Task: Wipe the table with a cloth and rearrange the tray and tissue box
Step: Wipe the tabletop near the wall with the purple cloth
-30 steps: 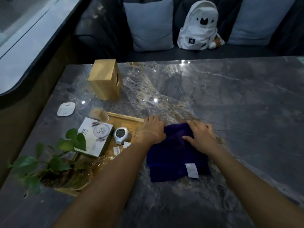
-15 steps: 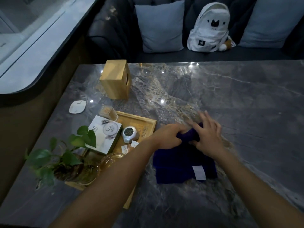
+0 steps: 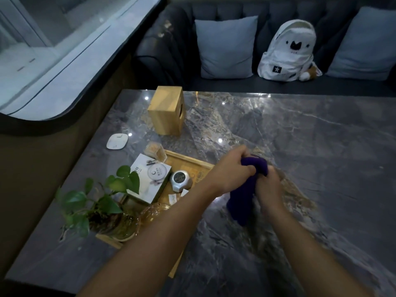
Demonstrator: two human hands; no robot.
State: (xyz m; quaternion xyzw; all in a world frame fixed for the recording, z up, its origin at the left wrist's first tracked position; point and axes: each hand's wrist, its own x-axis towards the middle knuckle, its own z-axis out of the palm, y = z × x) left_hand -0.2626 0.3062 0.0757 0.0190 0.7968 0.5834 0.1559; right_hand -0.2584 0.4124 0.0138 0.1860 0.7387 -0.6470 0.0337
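A dark purple cloth [image 3: 244,202] is bunched up and lifted off the grey marble table [image 3: 300,146]. My left hand [image 3: 232,170] grips its top end, and my right hand [image 3: 267,185] clutches it just beside. The cloth's lower part hangs down between my wrists. A wooden tray [image 3: 188,162] lies to the left of my hands, partly hidden by my left forearm. The wooden tissue box [image 3: 167,111] stands upright at the back left of the table.
On the tray sit a potted green plant [image 3: 102,202], a white box [image 3: 150,179], a small silver device [image 3: 181,181] and a glass vessel [image 3: 154,213]. A white flat dish [image 3: 117,141] lies left. A sofa with cushions and a white backpack [image 3: 289,52] stands behind the table.
The cloth lay flat under both hands a second ago; my hands have gathered it into a bunch and raised it off the table. The view has shifted right.
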